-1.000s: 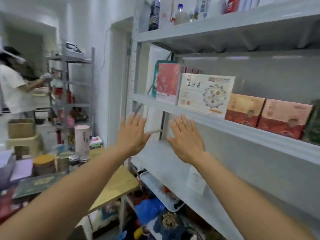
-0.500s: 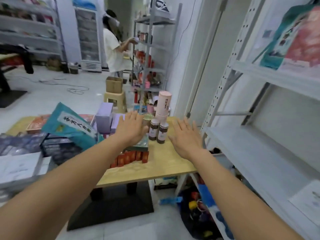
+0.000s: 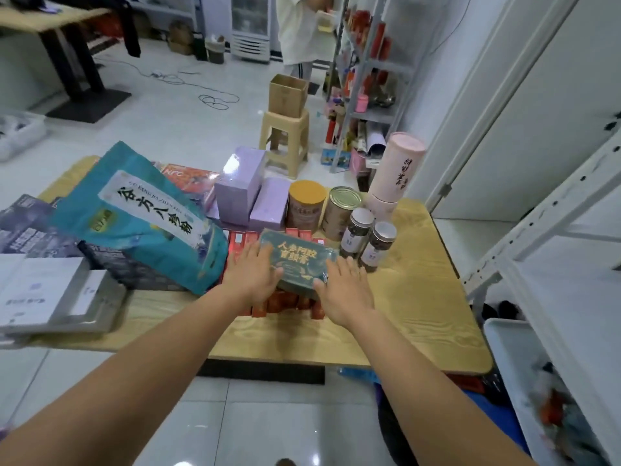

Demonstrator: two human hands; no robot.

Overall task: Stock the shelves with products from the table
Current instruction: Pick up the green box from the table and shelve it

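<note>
My left hand (image 3: 250,275) and right hand (image 3: 346,290), fingers straight, rest flat against the left and right sides of a dark green box (image 3: 297,264) lying atop red boxes (image 3: 285,302) on the wooden table (image 3: 403,314).

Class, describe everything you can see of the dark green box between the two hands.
The dark green box is flat and rectangular, apparently card, with gold characters on its top. It lies closed, slightly skewed, atop red boxes on the table. The left hand touches its left edge, the right hand its near right corner.
</note>
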